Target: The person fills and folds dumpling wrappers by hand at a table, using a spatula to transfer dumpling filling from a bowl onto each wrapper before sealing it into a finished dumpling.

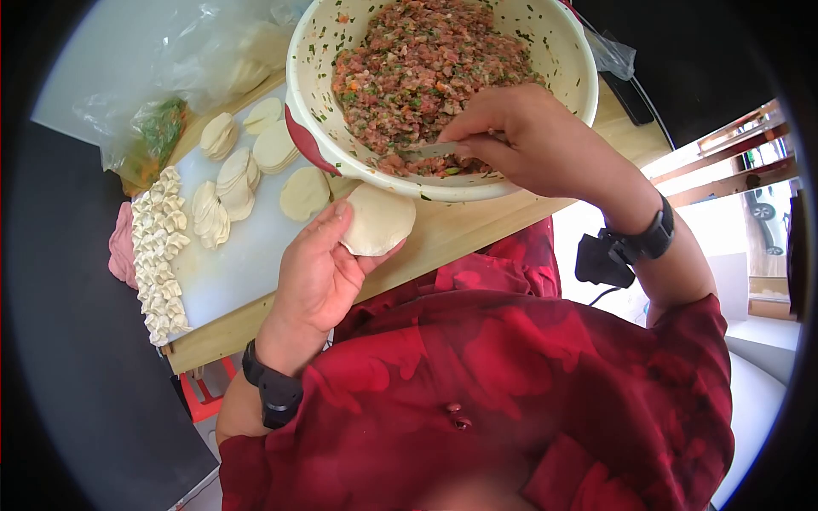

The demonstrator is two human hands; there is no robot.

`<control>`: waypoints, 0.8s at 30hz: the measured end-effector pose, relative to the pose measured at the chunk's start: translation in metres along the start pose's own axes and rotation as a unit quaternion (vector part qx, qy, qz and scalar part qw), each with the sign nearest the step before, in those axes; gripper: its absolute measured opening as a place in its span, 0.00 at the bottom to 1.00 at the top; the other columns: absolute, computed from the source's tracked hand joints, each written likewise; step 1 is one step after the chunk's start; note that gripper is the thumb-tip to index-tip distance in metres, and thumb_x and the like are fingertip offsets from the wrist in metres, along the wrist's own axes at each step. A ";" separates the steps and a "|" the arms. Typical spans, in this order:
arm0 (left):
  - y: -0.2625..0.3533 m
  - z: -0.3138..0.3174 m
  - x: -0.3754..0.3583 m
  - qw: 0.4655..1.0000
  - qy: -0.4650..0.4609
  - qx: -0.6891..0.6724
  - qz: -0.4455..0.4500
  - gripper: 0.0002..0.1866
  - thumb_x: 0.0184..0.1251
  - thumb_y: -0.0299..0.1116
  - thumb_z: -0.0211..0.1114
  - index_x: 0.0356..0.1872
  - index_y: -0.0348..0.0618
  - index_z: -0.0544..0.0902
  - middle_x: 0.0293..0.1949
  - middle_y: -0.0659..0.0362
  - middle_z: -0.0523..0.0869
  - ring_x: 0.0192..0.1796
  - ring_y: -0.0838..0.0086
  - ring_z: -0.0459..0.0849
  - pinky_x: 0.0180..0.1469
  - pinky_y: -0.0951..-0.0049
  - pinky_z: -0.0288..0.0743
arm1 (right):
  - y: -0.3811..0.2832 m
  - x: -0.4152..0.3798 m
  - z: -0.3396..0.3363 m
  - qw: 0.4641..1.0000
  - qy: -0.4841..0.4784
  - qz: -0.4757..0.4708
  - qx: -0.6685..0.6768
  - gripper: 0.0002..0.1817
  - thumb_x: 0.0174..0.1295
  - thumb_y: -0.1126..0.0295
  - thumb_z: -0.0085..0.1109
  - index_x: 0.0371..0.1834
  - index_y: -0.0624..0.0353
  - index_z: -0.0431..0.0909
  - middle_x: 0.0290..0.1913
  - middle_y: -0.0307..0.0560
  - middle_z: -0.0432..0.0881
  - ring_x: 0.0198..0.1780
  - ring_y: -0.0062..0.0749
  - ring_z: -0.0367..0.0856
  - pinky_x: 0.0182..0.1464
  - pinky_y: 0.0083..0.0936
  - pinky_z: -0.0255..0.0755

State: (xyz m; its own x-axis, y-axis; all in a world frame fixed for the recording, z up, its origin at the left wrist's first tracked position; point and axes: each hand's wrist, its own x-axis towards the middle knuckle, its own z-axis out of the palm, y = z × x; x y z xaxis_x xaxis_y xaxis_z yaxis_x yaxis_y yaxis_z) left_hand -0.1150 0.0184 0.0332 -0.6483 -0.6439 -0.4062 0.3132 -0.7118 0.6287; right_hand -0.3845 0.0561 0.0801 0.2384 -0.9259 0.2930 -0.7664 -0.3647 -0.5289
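A round dough wrapper point(380, 223) lies across the fingers of my left hand point(317, 271), the thumb pressing its left edge. My right hand point(530, 136) reaches over the rim of a large white bowl point(569, 77). Its fingers pinch a thin, flat spreading stick point(433, 151), whose tip rests in the minced meat filling point(434, 68). The filling is pink with green and orange bits. Left of the bowl, stacks of round wrappers point(239, 183) lie on a white board point(247, 277), with another wrapper point(305, 193) close to my left hand.
Rows of folded dumplings point(162, 255) line the board's left edge. A clear plastic bag point(196, 60) lies at the back left, near bagged greens point(164, 126). A pink cloth point(122, 245) sits beyond the dumplings. The wooden table's front edge point(464, 243) runs before my body.
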 end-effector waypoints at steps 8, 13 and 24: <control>0.001 0.008 0.002 1.000 -0.005 -0.003 -0.004 0.22 0.80 0.34 0.46 0.67 0.33 0.63 0.66 0.48 0.74 0.66 0.57 0.76 0.67 0.51 0.74 | 0.008 -0.007 0.000 0.998 0.024 0.010 -0.050 0.09 0.57 0.73 0.60 0.38 0.59 0.86 0.36 0.54 0.85 0.39 0.51 0.83 0.44 0.40 0.76; 0.004 0.013 -0.001 1.000 -0.006 -0.006 0.023 0.22 0.80 0.34 0.46 0.68 0.32 0.63 0.66 0.48 0.73 0.67 0.57 0.74 0.70 0.50 0.70 | -0.008 -0.004 0.004 0.994 -0.050 0.069 -0.074 0.08 0.57 0.76 0.61 0.39 0.63 0.85 0.34 0.52 0.84 0.39 0.49 0.82 0.43 0.38 0.75; 0.004 0.014 -0.003 0.998 -0.033 -0.046 0.031 0.22 0.80 0.35 0.45 0.68 0.32 0.63 0.66 0.48 0.73 0.67 0.57 0.74 0.70 0.50 0.69 | -0.048 -0.030 0.001 0.994 0.071 0.084 0.028 0.09 0.58 0.76 0.58 0.40 0.63 0.85 0.33 0.56 0.83 0.37 0.51 0.83 0.39 0.37 0.76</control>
State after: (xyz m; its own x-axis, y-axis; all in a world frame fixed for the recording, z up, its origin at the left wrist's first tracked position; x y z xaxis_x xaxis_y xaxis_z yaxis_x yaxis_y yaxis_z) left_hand -0.1221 0.0213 0.0463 -0.6688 -0.6698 -0.3225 0.4146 -0.6962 0.5860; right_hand -0.3541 0.1019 0.0960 0.0211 -0.9525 0.3037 -0.7526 -0.2151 -0.6223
